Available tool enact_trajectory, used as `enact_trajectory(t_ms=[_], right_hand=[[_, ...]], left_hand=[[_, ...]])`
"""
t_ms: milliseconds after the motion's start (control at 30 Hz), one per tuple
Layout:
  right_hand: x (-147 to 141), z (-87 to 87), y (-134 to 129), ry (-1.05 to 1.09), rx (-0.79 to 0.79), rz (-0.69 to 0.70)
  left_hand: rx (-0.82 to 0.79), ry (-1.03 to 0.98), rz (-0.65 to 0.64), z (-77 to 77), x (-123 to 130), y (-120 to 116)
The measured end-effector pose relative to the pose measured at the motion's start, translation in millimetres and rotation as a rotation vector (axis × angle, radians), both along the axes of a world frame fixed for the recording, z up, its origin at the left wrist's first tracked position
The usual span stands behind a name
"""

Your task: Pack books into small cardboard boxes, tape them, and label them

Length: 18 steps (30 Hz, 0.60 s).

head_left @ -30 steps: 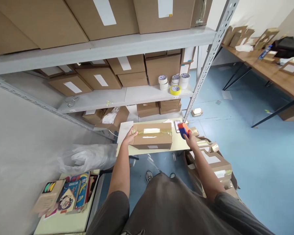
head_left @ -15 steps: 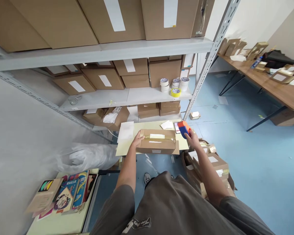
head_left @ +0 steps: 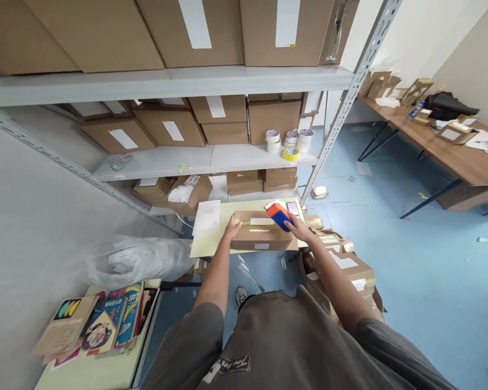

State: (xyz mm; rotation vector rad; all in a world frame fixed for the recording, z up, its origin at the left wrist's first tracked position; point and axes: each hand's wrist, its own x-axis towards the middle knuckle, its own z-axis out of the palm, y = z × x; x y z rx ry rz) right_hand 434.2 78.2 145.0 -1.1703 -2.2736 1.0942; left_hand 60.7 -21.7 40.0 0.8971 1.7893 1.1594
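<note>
A long cardboard box (head_left: 262, 238) with a white label lies on a pale yellow table (head_left: 205, 246). My left hand (head_left: 232, 226) grips its left end, thumb on top near the tape. In my right hand (head_left: 296, 226) is an orange and blue tape dispenser (head_left: 280, 215), held over the right part of the box's top and covering some of it. Whether the dispenser touches the box I cannot tell. Behind it lie some white paper and a phone-like flat item (head_left: 293, 208).
A grey metal shelf (head_left: 211, 81) with cardboard boxes and tape rolls (head_left: 291, 154) rises behind the table. To the right stands a large carton of packed parcels (head_left: 350, 265). Left are bubble wrap (head_left: 146, 257) and books (head_left: 106, 325). A brown desk (head_left: 439, 146) stands far right.
My right hand has brought the tape dispenser leftward from beside the box to over its top. My left hand keeps its hold on the left end.
</note>
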Motion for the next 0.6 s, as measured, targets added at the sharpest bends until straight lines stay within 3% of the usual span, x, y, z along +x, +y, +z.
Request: enact_trajectory(t_ms=[133, 233, 433, 600], right_hand=[[-47, -1.1, -5, -0.030, -0.029, 0.143], [-67, -4.7, -6, -0.042, -0.067, 0.200], [-67, -16.3, -1, -0.033, -0.141, 0.207], [-61, -20.1, 3, 0.032, -0.173, 0.223]], left_hand=[[-0.045, 0.043, 0.056, 2.3, 13, -5], [-0.036, 0.028, 0.075, 4.2, 18, -5], [-0.078, 0.127, 0.116, 9.5, 23, -8], [-0.033, 0.233, 0.192, 24.4, 31, -15]])
